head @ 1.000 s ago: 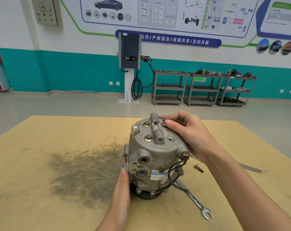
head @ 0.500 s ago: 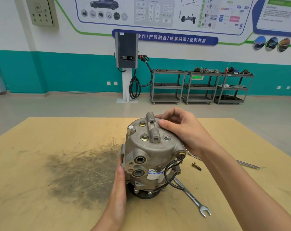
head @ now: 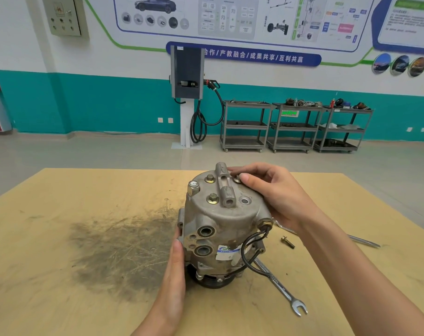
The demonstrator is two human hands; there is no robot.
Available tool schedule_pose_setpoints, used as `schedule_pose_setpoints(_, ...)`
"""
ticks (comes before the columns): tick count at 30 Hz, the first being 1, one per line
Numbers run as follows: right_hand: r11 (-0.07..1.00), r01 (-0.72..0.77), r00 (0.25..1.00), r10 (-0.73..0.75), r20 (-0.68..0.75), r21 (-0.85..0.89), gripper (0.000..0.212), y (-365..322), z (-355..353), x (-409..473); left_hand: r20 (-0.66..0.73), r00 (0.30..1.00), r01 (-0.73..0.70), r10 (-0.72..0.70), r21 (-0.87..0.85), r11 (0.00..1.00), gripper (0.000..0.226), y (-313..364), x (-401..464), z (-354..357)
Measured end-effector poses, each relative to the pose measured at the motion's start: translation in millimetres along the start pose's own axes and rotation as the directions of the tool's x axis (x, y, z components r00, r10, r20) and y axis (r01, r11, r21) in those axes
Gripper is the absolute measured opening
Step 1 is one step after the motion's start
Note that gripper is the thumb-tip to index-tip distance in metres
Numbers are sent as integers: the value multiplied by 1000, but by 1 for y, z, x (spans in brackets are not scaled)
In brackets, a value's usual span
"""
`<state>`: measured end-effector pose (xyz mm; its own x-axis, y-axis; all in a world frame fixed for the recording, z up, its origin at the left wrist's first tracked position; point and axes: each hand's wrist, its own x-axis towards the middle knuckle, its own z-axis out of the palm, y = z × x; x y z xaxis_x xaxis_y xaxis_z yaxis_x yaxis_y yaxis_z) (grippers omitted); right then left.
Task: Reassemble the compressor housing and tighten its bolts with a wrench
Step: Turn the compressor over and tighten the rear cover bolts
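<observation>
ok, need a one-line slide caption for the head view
Left hand steadies the upright compressor while right-hand fingers seat a bolt; wrench and spare bolt lie on the table.

I see my two bare arms reach in from the bottom. My left hand point(head: 175, 265) comes up from low in the middle. Its fingers are straight and close together, and they press flat against the left side of the compressor point(head: 220, 229). My left thumb side faces me. My right arm comes in from the bottom right corner and runs up and to the left. My right hand point(head: 274, 195) sits on top of the compressor, on its far right part. Its fingers are bent, and the thumb and first finger pinch something small there. I cannot tell what it is.
</observation>
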<state>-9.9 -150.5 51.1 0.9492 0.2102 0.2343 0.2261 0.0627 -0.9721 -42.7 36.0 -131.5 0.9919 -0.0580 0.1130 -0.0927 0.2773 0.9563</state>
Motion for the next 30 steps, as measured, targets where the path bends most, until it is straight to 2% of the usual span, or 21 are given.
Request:
schedule_pose_setpoints(3,1000,7,999,-8,-33,-14,5,-3,4,3,-5,1000,-4,4,10,1000,87,0,-1,0)
schedule_pose_setpoints(4,999,12,999,-14,-47,-34,9,-3,5,4,-2,1000,-7,7,16,1000,85,1,-1,1)
schedule_pose_setpoints(8,999,19,999,-19,-26,-28,8,0,3,3,-13,1000,8,-8,-3,1000,95,-1,0,-1)
schedule_pose_setpoints(11,1000,4,1000,-5,11,20,14,2,-1,0,-6,1000,14,-14,-3,1000,84,1,-1,0)
schedule_pose_setpoints(14,1000,-4,1000,5,-18,18,7,0,2,3,-13,1000,20,-20,-6,1000,80,1,-2,0)
schedule_pose_setpoints(18,1000,-5,998,5,-57,-13,13,0,4,7,3,1000,15,-15,5,1000,95,1,-2,1)
schedule_pose_setpoints(20,1000,-6,1000,7,-9,15,8,2,1,5,10,1000,23,-23,7,1000,97,2,-2,1)
schedule_pose_setpoints(23,997,-23,999,21,41,68,15,3,-2,2,10,1000,27,-27,12,1000,97,2,-3,1)
schedule_pose_setpoints(26,998,-32,999,33,-9,53,10,1,3,7,6,1000,11,-11,18,1000,96,2,-3,1)
schedule_pose_setpoints(30,999,-39,998,40,-44,38,13,1,5,9,4,1000,3,-3,11,1000,98,2,-2,1)
